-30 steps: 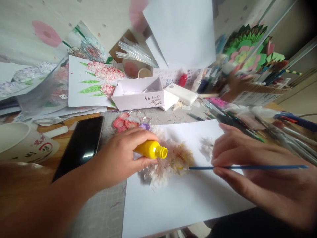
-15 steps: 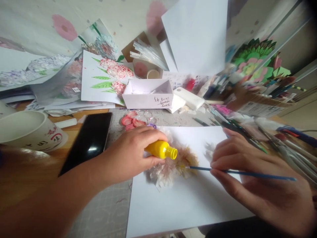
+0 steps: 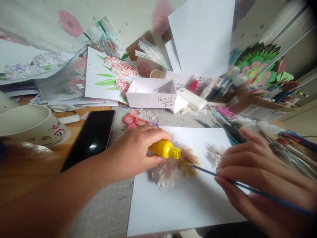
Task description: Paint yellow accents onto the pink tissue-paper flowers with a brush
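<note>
My left hand [image 3: 135, 152] is wrapped round a small yellow paint bottle [image 3: 165, 149] lying on its side, its open neck pointing right. Under the bottle, a fluffy paper flower [image 3: 170, 168] with yellow-stained petals sits on a white sheet [image 3: 178, 205]. My right hand [image 3: 257, 172] pinches a thin blue paintbrush [image 3: 205, 170], whose tip touches the flower just below the bottle's mouth. A smaller pale paper flower [image 3: 213, 152] lies on the sheet beside my right fingers.
A black phone [image 3: 90, 137] lies left of my left hand, with a paper cup [image 3: 32, 127] further left. Behind stand a white open box [image 3: 151, 94], flower pictures [image 3: 109, 77], pink petals [image 3: 135, 119] and clutter of pens [image 3: 284, 145] at the right.
The brush has tilted, its handle dropping toward the lower right as my right hand shifted right and down. The left hand and bottle hold their place over the flower; the camera view drifted.
</note>
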Motion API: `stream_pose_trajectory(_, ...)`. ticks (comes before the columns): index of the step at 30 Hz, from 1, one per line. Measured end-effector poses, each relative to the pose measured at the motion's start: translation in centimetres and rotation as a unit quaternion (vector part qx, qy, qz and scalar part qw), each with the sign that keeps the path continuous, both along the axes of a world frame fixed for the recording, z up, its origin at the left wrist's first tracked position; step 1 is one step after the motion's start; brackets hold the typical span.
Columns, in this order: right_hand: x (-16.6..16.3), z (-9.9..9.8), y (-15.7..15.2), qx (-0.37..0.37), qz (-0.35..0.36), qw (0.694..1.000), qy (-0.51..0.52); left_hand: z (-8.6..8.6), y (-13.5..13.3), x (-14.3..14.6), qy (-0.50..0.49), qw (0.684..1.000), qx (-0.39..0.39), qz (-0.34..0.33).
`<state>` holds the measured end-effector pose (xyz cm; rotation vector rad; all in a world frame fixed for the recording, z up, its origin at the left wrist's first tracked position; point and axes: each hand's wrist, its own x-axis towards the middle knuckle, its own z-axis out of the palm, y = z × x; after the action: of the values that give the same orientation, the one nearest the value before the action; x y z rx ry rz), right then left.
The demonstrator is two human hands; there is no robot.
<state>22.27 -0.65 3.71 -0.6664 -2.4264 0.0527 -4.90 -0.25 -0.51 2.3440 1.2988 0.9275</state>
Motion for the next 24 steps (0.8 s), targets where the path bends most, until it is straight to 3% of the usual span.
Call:
stream_pose_trajectory(5,0.0,0.2,0.0,0.008,0.021,1.000,-0.020,0.1,0.1,0.1,0.000,1.000,0.001,-0.002)
stream_pose_trajectory(21,-0.7,-0.1,1.0,0.021,-0.010,1.000,0.010,0.3,0.3,0.0,-0.008,0.999,-0.030,0.016)
stream_pose_trajectory(24,-0.6,-0.1,1.1,-0.005,-0.008,1.000,0.015,0.2,0.2,-0.1,-0.009,0.999,-0.033,0.021)
